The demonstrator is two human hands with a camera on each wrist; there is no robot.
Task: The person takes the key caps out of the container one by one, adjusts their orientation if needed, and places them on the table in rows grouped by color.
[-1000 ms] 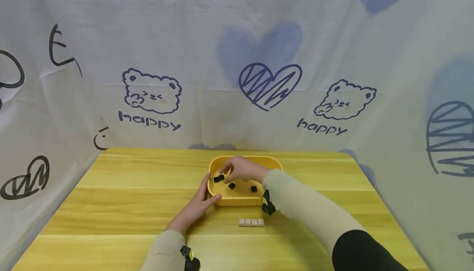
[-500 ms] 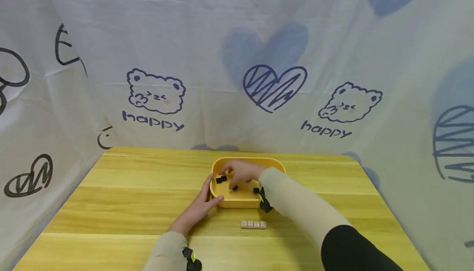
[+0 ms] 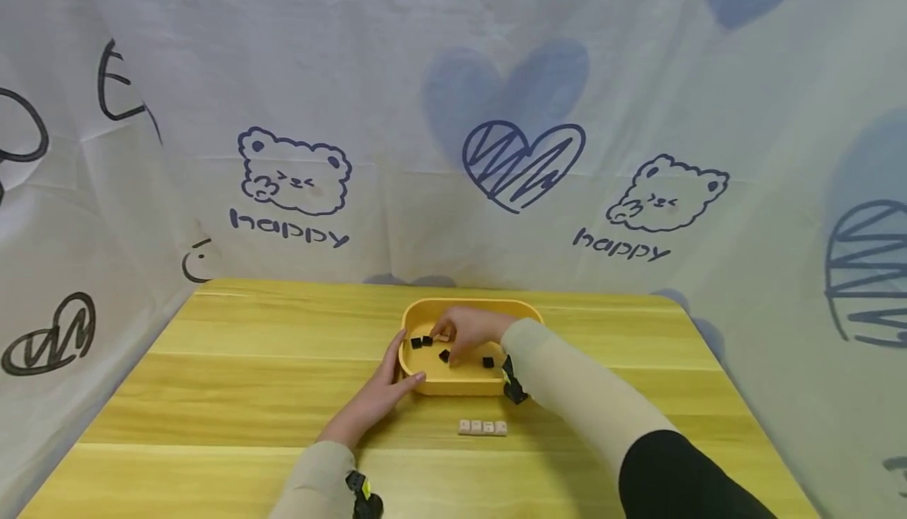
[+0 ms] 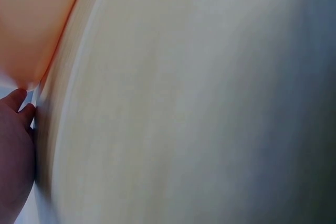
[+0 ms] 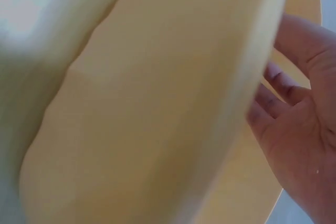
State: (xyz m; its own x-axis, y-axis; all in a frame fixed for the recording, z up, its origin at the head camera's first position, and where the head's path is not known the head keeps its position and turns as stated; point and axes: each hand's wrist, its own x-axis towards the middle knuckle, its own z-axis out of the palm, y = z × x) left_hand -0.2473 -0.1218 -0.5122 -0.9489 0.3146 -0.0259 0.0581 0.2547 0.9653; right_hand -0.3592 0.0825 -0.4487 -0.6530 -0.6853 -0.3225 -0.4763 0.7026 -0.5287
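A yellow plastic tray (image 3: 453, 387) stands on the table, with small black blocks (image 3: 488, 362) lying in it. My left hand (image 3: 379, 393) rests at its left front corner, fingers along the outer side wall and thumb at the front rim. The left wrist view shows fingertips touching the tray wall (image 4: 37, 30). Inside the tray, my right hand (image 3: 471, 328) reaches down with thumb and index finger apart. A small pale keycap (image 3: 444, 338) lies under its index finger, beside a black block (image 3: 444, 356). The tray wall hides part of the right fingers in the right wrist view.
A short row of pale keycaps (image 3: 483, 428) lies on the wooden table (image 3: 234, 393) in front of the tray. Behind the table hangs a white cloth (image 3: 397, 212) printed with hearts and bears. Dark wrist devices (image 3: 513, 383) sit on both sleeves.
My right hand has shifted slightly right inside the tray, away from the two black blocks at the left. The pale keycap at its fingers now lies farther right. The left hand stays.
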